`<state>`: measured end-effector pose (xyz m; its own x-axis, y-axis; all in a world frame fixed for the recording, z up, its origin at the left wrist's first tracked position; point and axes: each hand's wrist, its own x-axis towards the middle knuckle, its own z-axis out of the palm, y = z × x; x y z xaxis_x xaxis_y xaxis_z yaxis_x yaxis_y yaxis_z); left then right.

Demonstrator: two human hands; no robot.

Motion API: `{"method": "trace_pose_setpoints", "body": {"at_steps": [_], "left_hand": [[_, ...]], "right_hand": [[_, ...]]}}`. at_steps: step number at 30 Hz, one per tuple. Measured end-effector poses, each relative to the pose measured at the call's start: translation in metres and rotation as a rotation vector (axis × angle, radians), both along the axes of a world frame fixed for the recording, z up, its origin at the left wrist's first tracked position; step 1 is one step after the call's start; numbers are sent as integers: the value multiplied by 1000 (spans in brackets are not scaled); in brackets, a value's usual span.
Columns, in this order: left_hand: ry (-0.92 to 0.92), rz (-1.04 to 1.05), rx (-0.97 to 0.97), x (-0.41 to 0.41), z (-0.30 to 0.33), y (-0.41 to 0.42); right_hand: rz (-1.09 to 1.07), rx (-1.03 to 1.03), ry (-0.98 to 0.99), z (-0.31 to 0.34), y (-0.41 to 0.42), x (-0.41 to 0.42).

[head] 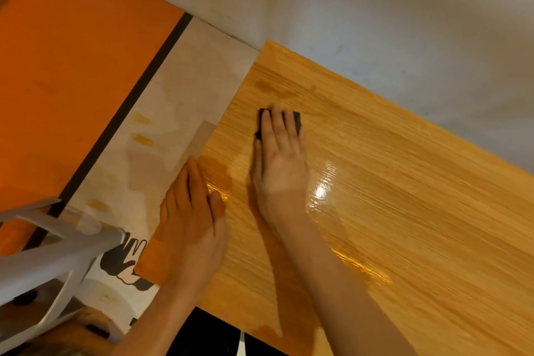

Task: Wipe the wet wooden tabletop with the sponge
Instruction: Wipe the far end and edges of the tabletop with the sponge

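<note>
The wooden tabletop (404,182) fills the right half of the view, with shiny wet patches near its middle and by its left edge. A dark sponge (296,120) lies near the table's far left corner. My right hand (280,162) lies flat on top of it, fingers straight, pressing it onto the wood; only the sponge's edges show past the fingers. My left hand (190,225) rests flat with straight fingers on the table's left edge, holding nothing.
A white wall (375,9) runs along the table's far edge. Left of the table is pale floor (185,89) with a dark stripe and an orange area (72,66). A white stool or chair frame (52,251) stands at the lower left.
</note>
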<state>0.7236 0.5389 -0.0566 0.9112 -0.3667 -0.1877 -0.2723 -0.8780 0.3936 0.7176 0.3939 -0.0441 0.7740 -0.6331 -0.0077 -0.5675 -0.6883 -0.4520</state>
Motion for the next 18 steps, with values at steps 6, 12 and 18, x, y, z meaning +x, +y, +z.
{"method": "trace_pose_setpoints", "body": {"at_steps": [6,12,18], "left_hand": [[88,-76,-52,7,13,-8],[46,-114,-110,35,9,-47],[-52,-91,-76,37,-3,-54]], "right_hand": [[80,-33,13,5,-64,-66],[-166,-16,-26,4,-55,-33],[345,-37,15,1,-46,-3]]}}
